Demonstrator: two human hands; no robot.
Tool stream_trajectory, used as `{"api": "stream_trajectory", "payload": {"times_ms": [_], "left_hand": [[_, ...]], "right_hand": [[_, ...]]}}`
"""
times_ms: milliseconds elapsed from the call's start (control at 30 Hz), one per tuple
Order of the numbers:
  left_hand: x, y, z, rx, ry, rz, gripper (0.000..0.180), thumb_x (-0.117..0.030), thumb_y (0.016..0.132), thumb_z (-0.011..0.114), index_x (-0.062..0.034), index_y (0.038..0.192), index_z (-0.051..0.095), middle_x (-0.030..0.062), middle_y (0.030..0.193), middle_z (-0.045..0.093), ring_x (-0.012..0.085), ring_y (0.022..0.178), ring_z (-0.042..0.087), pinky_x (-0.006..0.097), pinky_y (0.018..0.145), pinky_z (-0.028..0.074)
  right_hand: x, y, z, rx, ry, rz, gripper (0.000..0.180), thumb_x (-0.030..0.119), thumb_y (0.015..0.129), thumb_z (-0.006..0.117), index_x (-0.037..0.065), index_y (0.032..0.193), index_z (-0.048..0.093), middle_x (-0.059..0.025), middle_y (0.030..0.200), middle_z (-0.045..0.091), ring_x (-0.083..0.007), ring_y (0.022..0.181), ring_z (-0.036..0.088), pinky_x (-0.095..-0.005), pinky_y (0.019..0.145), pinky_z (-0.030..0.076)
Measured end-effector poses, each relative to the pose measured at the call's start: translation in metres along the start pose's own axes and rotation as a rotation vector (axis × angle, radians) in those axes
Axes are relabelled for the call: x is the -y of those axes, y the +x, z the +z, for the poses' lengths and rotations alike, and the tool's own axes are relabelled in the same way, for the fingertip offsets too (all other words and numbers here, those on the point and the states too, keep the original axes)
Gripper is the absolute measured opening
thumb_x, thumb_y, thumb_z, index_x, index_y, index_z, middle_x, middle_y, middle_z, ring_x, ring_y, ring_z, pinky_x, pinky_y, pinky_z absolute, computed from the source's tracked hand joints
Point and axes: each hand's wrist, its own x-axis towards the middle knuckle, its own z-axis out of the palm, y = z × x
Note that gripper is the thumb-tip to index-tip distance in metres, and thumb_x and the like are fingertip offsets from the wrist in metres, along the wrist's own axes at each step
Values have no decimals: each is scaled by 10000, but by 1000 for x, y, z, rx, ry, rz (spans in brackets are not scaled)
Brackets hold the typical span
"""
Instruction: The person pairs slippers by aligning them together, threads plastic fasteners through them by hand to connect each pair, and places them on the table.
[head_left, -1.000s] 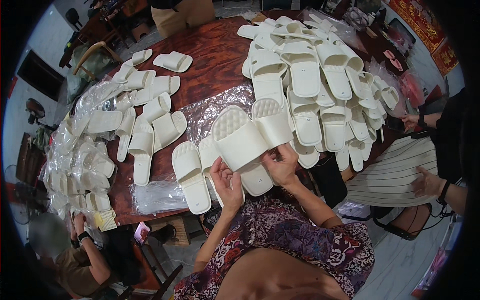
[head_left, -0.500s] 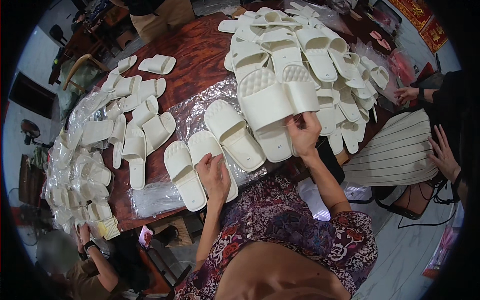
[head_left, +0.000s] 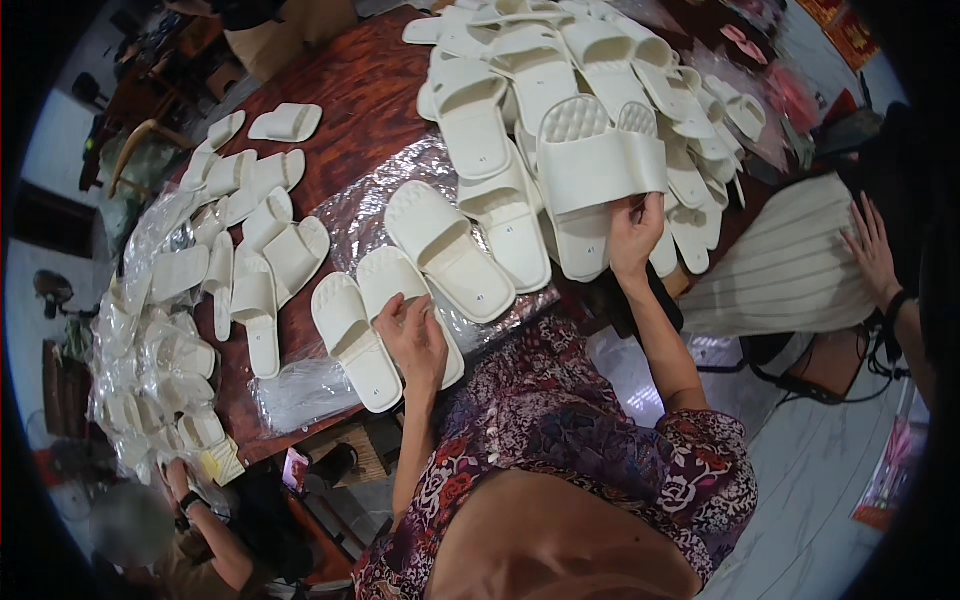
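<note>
A pair of white slide slippers (head_left: 603, 170) with quilted footbeds is lifted at the edge of the big pile, and my right hand (head_left: 637, 237) grips the inner one by its strap. My left hand (head_left: 412, 343) hovers over a white slipper (head_left: 385, 275) at the table's near edge, fingers loosely bent and apart, holding nothing. Beside that one, to the left, lies its matching slipper (head_left: 357, 342). Another slipper (head_left: 450, 250) lies tilted to the right of my left hand. One more slipper (head_left: 510, 225) rests between it and the lifted pair.
A high pile of white slippers (head_left: 480, 125) covers the table's far right. Loose slippers (head_left: 255, 300) and plastic-wrapped ones (head_left: 165, 375) spread over the left. Clear plastic film (head_left: 375, 190) lies on the red-brown table (head_left: 355, 85). A co-worker's hands (head_left: 178, 480) work at lower left; another person's hand (head_left: 873, 245) rests at right.
My right hand has moved to the right with the pair of slippers, away from the tilted slipper, uncovering another slipper between. My left hand has stayed over the same slipper. The view has shifted slightly.
</note>
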Motion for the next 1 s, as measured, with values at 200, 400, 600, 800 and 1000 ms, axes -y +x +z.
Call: {"api": "stream_trajectory", "payload": {"times_ms": [200,400,600,800,1000], "left_hand": [[5,0,2,-86,61,57,307,12,822,660,-89,1104,729,231,1265,512,383,1139,498,463,965,424],[5,2,3,-69,29,34,294,6,823,665,-90,1091,737,235,1274,514,396,1162,482,472,985,404],[8,-3,3,-67,36,21,289,7,829,669,-85,1096,732,240,1278,513,399,1174,480,470,992,407],[6,-1,3,-79,16,3,296,1,833,671,-92,1109,723,233,1262,523,390,1136,506,459,972,431],[11,-4,-1,-85,70,41,307,7,821,676,-102,1104,722,218,1252,532,382,1119,506,466,961,430]], "right_hand": [[-29,-4,-25,-145,-134,-1,419,63,940,627,-59,1323,507,-162,1134,525,-282,996,559,-340,861,455],[-42,-11,-56,-211,-214,-2,397,3,989,535,-43,1374,449,-145,1217,494,-277,1161,533,-349,1028,398],[-64,-13,-63,-266,-343,40,345,61,992,548,-52,1311,485,-183,1146,491,-327,1074,537,-382,957,427],[-111,-20,-73,-286,-371,148,286,60,989,554,-47,1251,512,-181,1103,474,-304,976,531,-350,822,465],[-94,-19,-63,-236,-333,166,248,28,966,549,-42,1202,520,-157,1066,463,-248,925,505,-347,809,448]]}}
